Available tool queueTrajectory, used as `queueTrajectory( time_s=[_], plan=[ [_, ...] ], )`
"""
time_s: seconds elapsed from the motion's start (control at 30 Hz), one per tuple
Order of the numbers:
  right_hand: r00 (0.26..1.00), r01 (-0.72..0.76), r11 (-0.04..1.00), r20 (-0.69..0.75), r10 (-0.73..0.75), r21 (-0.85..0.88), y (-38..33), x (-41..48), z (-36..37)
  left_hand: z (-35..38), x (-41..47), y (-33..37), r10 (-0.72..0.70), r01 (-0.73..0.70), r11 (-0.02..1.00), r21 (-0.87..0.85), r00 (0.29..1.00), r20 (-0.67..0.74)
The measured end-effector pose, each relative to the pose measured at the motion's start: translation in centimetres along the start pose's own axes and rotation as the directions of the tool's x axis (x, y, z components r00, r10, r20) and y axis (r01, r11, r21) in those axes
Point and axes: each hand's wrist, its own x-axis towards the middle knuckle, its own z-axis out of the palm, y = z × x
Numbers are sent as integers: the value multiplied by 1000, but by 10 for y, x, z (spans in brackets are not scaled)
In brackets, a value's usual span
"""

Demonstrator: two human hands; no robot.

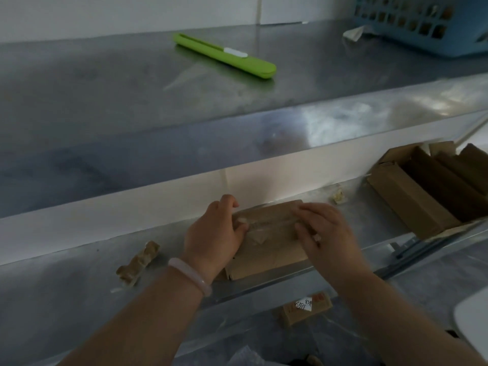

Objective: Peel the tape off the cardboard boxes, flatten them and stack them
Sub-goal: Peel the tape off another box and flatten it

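A small brown cardboard box (266,244) lies on the lower steel shelf (79,281), with clear tape (260,225) running across its top. My left hand (215,233) grips the box's left end, thumb on top near the tape. My right hand (326,228) curls over the right end, fingers on the tape. A strip of peeled tape (138,262) lies crumpled on the shelf to the left. Several flattened boxes (427,191) stand stacked on edge at the right.
A green box cutter (224,56) lies on the upper steel shelf (132,101). A blue plastic basket (427,22) stands at the back right. Another small labelled box (306,307) lies below the shelf edge. A tape scrap (338,198) lies behind the box.
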Motion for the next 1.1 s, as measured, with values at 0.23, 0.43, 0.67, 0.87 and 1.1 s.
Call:
queueTrajectory(
  time_s=[0.23, 0.43, 0.67, 0.87, 1.1],
  plan=[
    [729, -678, 623, 464, 504, 389, 33, -1, -19, -12, 15, 5, -2, 1, 1000, 10, 989, 146],
    [569, -788, 134, 627, 533, 601, 35, 9, -19, 9, 14, 47, 195, -173, 947, 271, 979, -59],
    [601, -798, 262, 681, 419, 543, 34, 26, -24, 52, 26, 54, 281, -298, 922, 248, 954, 103],
    [683, -670, 669, 618, 389, 320, 42, 37, -30, 57, 20, 57, 212, -227, 949, 219, 973, 87],
    [770, -535, 788, 560, 306, 305, 47, 48, -25, 56, 20, 65, 146, -159, 969, 189, 986, 80]
  ],
)
